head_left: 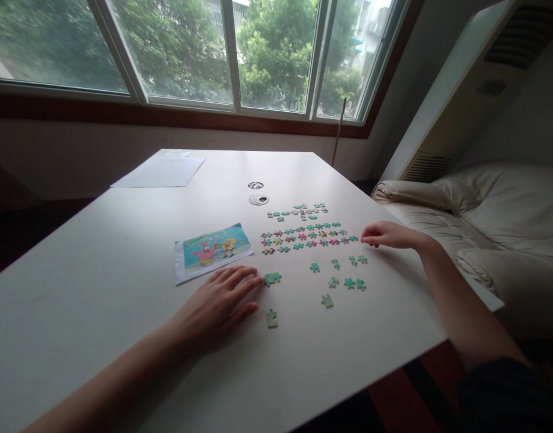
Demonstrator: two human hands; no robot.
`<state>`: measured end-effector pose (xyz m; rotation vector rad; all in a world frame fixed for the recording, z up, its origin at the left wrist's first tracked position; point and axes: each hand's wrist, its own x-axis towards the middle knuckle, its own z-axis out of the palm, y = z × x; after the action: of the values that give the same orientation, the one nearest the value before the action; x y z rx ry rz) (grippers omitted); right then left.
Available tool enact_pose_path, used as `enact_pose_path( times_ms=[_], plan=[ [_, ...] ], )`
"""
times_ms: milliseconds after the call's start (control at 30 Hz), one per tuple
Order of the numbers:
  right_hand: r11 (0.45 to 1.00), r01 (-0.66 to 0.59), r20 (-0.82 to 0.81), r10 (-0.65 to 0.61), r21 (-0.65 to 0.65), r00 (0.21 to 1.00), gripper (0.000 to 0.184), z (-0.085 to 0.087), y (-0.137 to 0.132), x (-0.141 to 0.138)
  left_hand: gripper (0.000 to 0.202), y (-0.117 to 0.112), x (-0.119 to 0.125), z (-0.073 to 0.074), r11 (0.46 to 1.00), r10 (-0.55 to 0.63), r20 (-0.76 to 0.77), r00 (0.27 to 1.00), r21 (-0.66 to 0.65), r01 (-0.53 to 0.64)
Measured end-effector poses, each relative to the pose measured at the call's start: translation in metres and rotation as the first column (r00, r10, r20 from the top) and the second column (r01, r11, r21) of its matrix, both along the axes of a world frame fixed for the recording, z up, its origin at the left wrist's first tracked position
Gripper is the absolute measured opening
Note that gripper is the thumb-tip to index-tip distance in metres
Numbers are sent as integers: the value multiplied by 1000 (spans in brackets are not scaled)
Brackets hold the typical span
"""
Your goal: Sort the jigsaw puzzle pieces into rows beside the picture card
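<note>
My left hand (226,296) lies on the table with its fingers stretched out, holding nothing. One fingertip meets the left edge of a small cluster of joined green puzzle pieces (272,278). Just below, a single pale green puzzle piece (271,318) lies apart. At the right end of the rows of loose puzzle pieces (311,243), my right hand (389,234) has its fingers curled and pressed together; whatever they may hold is hidden. Between the hands, several green pieces (349,282) are scattered. The printed reference picture (213,252), with cartoon figures, lies beyond my left hand.
More puzzle pieces (303,211) lie farther back on the white table (123,258). Two round cable-hole covers (259,199) are set in its top. White paper sheets (159,171) rest at the far left. A cream leather sofa (506,204) stands beyond the right edge.
</note>
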<state>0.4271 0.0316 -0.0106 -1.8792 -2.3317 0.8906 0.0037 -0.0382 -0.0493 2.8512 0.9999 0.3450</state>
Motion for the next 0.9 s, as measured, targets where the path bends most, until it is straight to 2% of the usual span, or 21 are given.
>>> enact_pose_path(
  times_ms=[167, 400, 900],
  plan=[
    [994, 50, 20, -53, 100, 998, 45, -3, 4, 6, 40, -1, 5, 0, 995, -88, 2, 996, -39, 88],
    [996, 63, 18, -65, 59, 998, 47, -4, 2, 4, 43, -1, 4, -5, 995, -99, -3, 995, -23, 99],
    [994, 70, 29, -73, 88, 997, 45, -6, 3, 6, 41, -4, 0, -1, 994, -108, -6, 994, -24, 108]
  ],
)
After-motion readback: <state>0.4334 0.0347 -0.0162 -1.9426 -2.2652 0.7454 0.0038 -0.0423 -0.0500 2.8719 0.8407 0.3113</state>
